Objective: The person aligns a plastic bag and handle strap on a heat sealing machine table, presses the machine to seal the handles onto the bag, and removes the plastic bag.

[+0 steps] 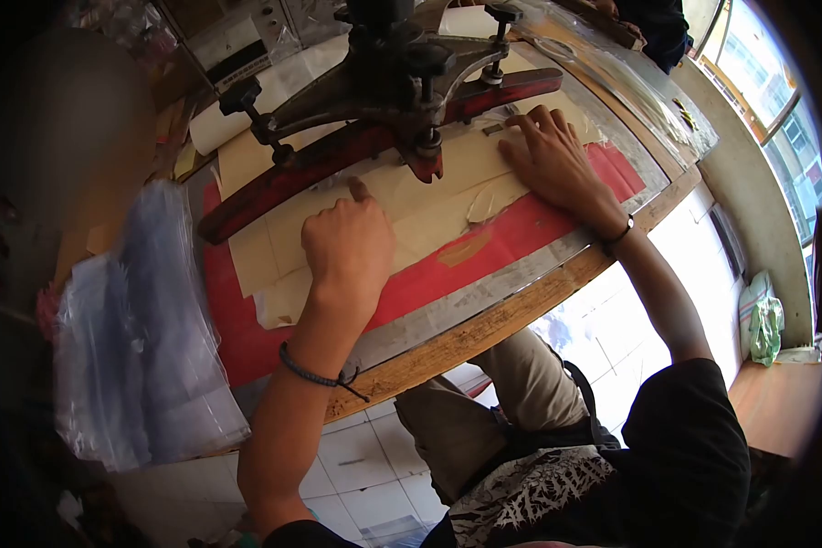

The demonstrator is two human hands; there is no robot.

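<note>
My left hand (349, 242) is on the cream sheet (283, 228), one digit pointing toward the red bar and the other fingers curled under. Whatever those fingers hold, if anything, is hidden. To the right, my right hand (557, 164) lies spread, palm down, across the cream sheet and the red sheet (511, 239) beneath it. Close to its fingertips is a small dark metal piece (492, 130). Above both hands stands a heavy machine with a long red bar (315, 163) and dark screw knobs (240, 95). Some clear plastic shows under the bar.
A stack of clear plastic sleeves (146, 338) hangs over the table's left side. The wooden table edge (484, 329) runs in front of me. A white roll (224, 123) lies behind the bar. Another person's dark clothing (658, 32) shows at the far right.
</note>
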